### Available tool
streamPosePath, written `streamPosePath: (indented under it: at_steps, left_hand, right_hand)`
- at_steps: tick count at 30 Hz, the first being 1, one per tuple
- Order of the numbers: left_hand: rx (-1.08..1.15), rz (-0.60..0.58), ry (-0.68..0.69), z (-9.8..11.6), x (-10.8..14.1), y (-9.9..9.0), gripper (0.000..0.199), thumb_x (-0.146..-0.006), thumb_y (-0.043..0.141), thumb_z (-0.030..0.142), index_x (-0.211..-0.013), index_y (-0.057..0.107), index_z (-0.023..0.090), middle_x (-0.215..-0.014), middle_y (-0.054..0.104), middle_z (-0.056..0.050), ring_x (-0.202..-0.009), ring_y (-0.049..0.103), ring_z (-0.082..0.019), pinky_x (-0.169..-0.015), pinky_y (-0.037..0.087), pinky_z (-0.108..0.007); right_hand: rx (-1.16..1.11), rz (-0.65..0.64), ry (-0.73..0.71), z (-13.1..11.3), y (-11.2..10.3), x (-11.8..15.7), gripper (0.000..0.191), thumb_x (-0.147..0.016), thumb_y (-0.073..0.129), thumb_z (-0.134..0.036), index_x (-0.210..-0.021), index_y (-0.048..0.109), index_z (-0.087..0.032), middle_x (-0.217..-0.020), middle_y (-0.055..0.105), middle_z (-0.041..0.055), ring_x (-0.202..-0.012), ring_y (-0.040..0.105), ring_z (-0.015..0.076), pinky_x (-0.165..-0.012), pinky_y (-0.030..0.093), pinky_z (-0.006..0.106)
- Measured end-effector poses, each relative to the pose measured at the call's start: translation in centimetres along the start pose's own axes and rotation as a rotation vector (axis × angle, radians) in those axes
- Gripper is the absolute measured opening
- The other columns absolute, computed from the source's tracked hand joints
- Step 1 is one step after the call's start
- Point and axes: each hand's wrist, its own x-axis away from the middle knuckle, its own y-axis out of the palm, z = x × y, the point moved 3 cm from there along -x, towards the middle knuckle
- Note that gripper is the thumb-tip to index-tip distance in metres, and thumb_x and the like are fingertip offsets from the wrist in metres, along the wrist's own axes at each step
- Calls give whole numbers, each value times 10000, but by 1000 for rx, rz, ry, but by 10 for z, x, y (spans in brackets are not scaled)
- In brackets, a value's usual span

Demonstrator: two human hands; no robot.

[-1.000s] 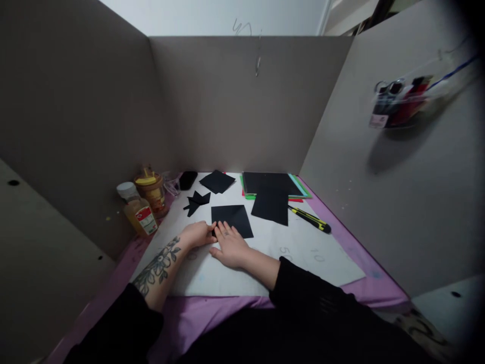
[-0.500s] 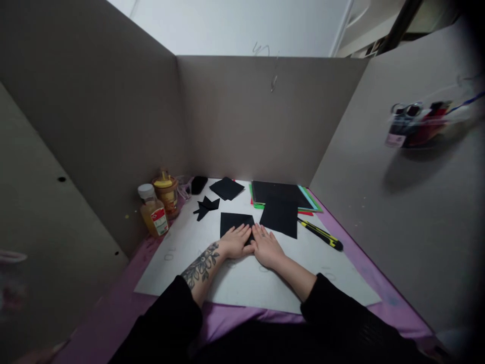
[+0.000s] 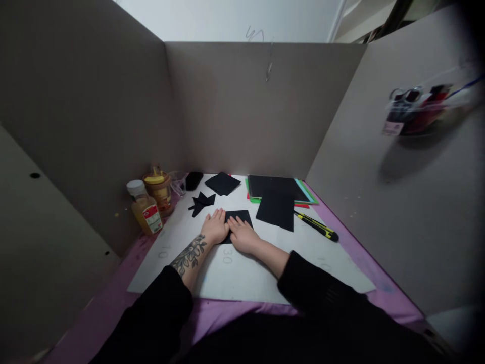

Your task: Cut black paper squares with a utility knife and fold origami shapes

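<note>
A piece of black paper (image 3: 241,216) lies on the white board in front of me, partly hidden beneath my hands. My left hand (image 3: 215,227) is flat over its left side, fingers stretched forward. On its middle rests my right hand (image 3: 243,235), also flat with fingers extended, its tips close to the left hand. Just right of them lies a black square sheet (image 3: 276,211), its far end overlapping the paper stack. A folded black paper figure (image 3: 202,203) sits to the left, beyond the left hand.
Coloured sheets topped with black (image 3: 278,187) lie at the back right, near a yellow-black utility knife (image 3: 316,225). More black squares (image 3: 223,183) are at the back. A bottle (image 3: 145,207) and a cup (image 3: 159,192) stand left. Grey panels (image 3: 246,111) enclose the board (image 3: 257,278).
Both hands have shifted left across the black paper, uncovering its right side and covering its left edge. The whole view has also moved slightly.
</note>
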Motion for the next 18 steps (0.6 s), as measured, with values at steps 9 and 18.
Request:
streamPosePath:
  at_steps: [9,18]
  left_hand:
    - [-24,5,-26,-3,-1,-4,576,-891,252,304,-1431,255,102,-1513,221,-117,-1394,173,-231,-1095,174,-458]
    - [-14,-16,-34,-4,-2,-7,590,-881,232,286,-1437,239,90,-1514,226,-95,-1391,181,-240,-1091,188,-500]
  right_hand:
    - [-9,101,231,27,-9,-46,631,-900,272,-361,-1446,208,-51,-1521,185,127,-1400,115,274,-1110,114,434]
    - [-19,89,148,45,-15,-39,624,-891,268,-356,-1447,219,-78,-1515,211,118,-1381,182,295,-1092,168,467]
